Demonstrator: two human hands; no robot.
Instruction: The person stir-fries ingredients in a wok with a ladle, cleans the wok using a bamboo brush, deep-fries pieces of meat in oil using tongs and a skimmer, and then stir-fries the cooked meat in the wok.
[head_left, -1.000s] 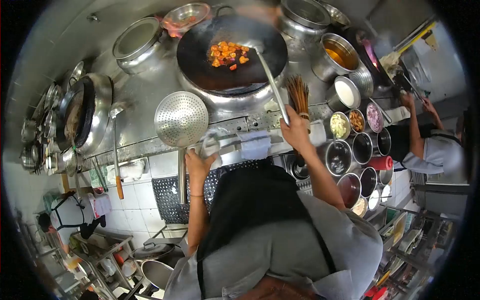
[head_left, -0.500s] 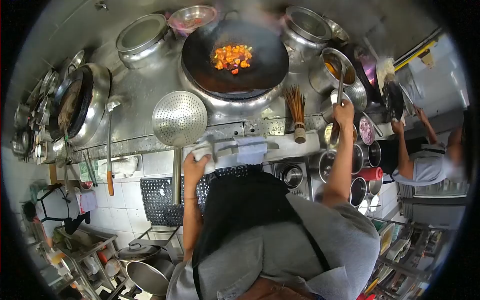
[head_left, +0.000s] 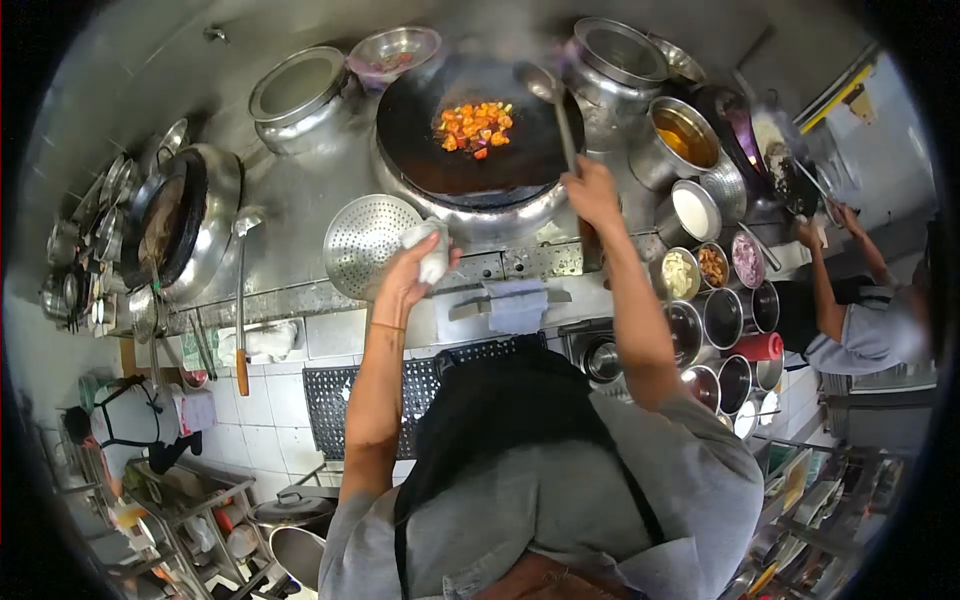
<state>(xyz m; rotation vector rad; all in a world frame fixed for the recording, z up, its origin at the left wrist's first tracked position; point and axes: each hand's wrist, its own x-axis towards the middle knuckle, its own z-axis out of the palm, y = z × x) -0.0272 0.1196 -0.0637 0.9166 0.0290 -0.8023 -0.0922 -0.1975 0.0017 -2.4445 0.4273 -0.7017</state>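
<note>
In the head view my right hand is closed round the handle of a metal ladle, its bowl held over the right rim of a black wok. Orange-red diced food lies in the middle of the wok, which sits on a round steel burner. A folded white cloth is gripped in my left hand, raised in front of the wok's near left side. Just behind that hand lies a perforated strainer, part of it and its handle hidden by my hand and forearm.
At right stand a pot of amber liquid, a container of white liquid and several ingredient tins. A second wok and a long-handled spatula are at left. Co-workers work on both sides.
My right hand has lifted the ladle from the amber pot and brought it left over the wok. My left hand, with the cloth, has risen toward the wok.
</note>
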